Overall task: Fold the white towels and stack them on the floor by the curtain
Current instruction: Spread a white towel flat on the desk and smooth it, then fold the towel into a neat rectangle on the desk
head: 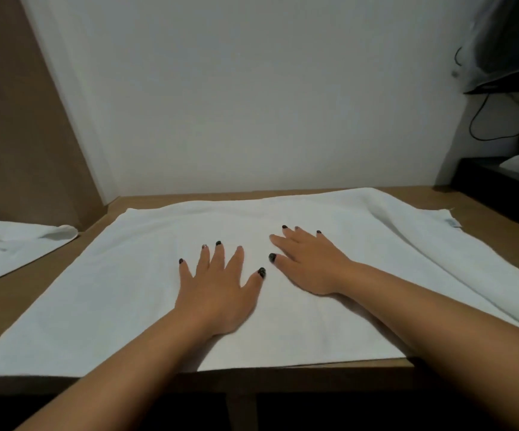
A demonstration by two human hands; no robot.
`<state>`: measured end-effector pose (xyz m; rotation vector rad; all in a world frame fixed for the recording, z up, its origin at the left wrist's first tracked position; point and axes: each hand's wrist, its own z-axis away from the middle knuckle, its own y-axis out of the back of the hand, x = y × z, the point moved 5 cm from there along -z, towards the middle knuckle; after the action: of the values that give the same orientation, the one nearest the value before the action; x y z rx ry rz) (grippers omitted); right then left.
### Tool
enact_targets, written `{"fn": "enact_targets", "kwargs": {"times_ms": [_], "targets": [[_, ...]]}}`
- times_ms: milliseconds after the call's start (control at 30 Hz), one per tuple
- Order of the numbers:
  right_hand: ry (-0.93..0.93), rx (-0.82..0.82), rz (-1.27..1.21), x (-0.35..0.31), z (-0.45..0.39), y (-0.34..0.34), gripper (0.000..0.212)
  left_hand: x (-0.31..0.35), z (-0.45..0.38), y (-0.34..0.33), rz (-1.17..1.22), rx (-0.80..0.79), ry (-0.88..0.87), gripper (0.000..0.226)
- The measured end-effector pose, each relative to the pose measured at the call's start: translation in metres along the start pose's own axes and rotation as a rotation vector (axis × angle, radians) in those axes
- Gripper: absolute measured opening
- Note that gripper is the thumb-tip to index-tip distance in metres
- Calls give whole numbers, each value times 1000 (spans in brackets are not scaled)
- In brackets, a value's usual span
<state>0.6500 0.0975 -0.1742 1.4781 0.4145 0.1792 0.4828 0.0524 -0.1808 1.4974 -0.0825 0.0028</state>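
White terry cloth, the large white towel (pixel 121 290), lay spread on the brown wooden table (pixel 485 219), its right side bunched. I had my left hand (pixel 217 290) and right hand (pixel 307 269) flat on it, fingers straight, gripping nothing. Smoothing outward toward that bunched edge before folding seemed best to me.

Looks like a hotel or guest room: wooden table (pixel 482 213) against plain white wall (pixel 252 104), wall-mounted TV (pixel 513 42) with dangling cable (pixel 482 119), white towel (pixel 112 290).
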Motion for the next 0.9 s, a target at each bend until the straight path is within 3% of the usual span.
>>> {"fn": "enact_targets", "kwargs": {"times_ms": [233,433,567,700,800,900], "targets": [[-207,-1,41,51,18,6,69,-13,2,3,9,11,-52,74],[-165,-56,40,40,50,3,65,-49,-4,17,-99,-66,127,79],[-134,95,34,42,67,29,55,30,13,24,14,-50,-72,75],[-285,279,-54,80,79,57,42,133,33,17,145,-63,-325,70],[-464,319,-142,127,91,66,40,182,28,5,151,-47,-417,65],[-543,260,-209,177,101,59,37,203,17,-3,105,-28,-417,67]]}}
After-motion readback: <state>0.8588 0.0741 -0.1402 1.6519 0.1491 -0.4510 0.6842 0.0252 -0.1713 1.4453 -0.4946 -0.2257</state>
